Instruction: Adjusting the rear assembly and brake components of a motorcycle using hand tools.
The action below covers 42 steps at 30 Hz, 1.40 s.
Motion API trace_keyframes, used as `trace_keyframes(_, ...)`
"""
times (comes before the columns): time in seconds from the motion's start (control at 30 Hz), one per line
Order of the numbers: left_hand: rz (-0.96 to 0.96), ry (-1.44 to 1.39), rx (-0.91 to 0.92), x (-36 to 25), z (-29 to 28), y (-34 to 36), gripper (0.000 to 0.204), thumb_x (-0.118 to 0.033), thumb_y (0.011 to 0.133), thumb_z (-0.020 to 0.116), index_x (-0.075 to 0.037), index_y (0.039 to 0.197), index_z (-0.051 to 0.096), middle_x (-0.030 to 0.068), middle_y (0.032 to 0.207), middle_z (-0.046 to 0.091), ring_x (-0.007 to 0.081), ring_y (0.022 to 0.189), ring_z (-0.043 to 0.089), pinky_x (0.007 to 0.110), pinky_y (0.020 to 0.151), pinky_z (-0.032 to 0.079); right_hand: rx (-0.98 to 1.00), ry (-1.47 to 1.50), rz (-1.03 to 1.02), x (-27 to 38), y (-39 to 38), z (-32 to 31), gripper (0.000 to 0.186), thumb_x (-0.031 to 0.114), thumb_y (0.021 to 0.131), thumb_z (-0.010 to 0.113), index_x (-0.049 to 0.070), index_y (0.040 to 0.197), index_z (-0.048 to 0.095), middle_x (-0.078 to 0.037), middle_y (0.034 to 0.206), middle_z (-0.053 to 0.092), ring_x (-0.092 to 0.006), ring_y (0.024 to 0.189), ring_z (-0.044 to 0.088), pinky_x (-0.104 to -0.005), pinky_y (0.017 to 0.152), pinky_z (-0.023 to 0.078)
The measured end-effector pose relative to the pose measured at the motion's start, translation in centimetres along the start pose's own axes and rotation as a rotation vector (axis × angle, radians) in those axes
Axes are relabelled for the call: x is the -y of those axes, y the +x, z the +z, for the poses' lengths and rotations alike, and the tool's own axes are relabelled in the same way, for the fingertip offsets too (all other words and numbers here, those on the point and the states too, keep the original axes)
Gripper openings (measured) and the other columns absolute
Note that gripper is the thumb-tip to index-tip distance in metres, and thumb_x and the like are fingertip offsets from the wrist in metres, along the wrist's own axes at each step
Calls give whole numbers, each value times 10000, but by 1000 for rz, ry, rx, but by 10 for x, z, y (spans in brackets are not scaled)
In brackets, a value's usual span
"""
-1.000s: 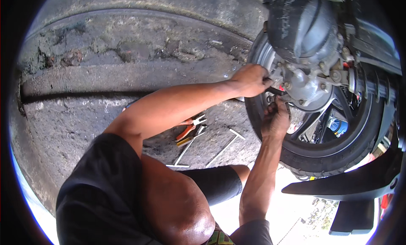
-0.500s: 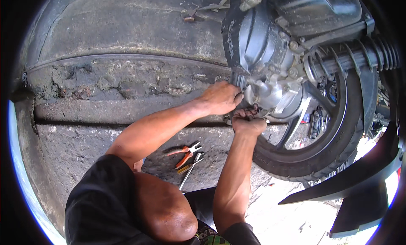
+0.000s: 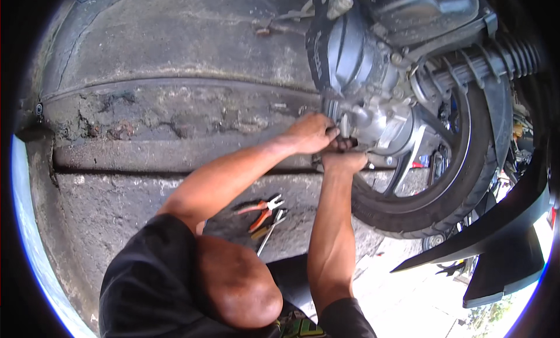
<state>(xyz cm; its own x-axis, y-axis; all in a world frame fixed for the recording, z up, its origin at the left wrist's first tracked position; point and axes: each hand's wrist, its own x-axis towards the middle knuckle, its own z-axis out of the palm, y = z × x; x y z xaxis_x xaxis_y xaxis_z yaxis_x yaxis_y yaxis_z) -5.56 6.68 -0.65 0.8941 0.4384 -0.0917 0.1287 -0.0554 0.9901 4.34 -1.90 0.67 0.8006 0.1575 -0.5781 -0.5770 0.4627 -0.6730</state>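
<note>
Both of my hands are at the lower edge of the silver casing (image 3: 382, 125) beside a scooter's wheel (image 3: 402, 215). My left hand (image 3: 309, 134) is closed, back upward, its fingertips against the casing's underside. Just to its right, my right hand (image 3: 344, 160) has its fingers curled up close to the left fingertips. A small dark shape shows at the right fingers, too blurred to name. Whatever either hand pinches is hidden. Red-handled pliers (image 3: 265, 211) lie on the rough ground, next to a screwdriver (image 3: 262, 233) with a yellowish handle.
A coil-spring shock absorber (image 3: 478, 67) crosses the upper right, above the tyre. The dark curved body panel (image 3: 484, 233) juts in at the right. A raised concrete ledge (image 3: 116, 154) runs behind my left forearm. My bent knee (image 3: 239, 285) is below my arms.
My right hand has turned, and its fingers have come in closer to the left fingertips. My left hand stays about where it was. The whole view has shifted slightly.
</note>
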Motion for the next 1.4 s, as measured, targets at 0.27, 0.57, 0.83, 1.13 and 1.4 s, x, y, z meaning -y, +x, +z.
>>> trace_keyframes(0.27,38,-94,-127,22,27,12,329,-288,925,621,5,1051,705,225,940,707,343,882,693,435,809,520,179,-827,-485,35,-49,-54,300,221,1012,533,-39,1143,605,-91,1006,657,-184,893,621,-323,738,522)
trace_keyframes(0.57,-23,-323,-75,19,40,20,325,-289,891,648,9,1001,718,204,894,717,300,831,696,403,781,518,161,-1465,-497,71,-71,-36,236,211,885,747,-22,905,708,-1,675,606,-59,547,478,-216,462,374)
trace_keyframes(0.83,-67,-368,-19,13,38,17,331,-303,913,633,-6,1025,727,213,947,716,296,862,692,394,806,520,225,-1056,-140,69,-48,-25,188,85,831,770,69,775,592,-6,662,561,-108,557,508,-252,505,406)
trace_keyframes(1.13,-102,-359,-24,10,36,17,366,-332,900,645,-5,1041,726,201,943,724,291,874,693,392,825,518,258,-1012,-133,72,-41,-28,119,69,857,737,30,853,625,-12,713,592,-102,584,505,-254,518,406)
trace_keyframes(1.4,-86,-353,-14,11,39,17,352,-321,894,636,-10,1031,728,201,940,721,298,875,692,399,829,514,259,-991,-141,70,-43,-29,106,68,853,738,25,883,646,-12,731,608,-101,586,511,-251,517,416)
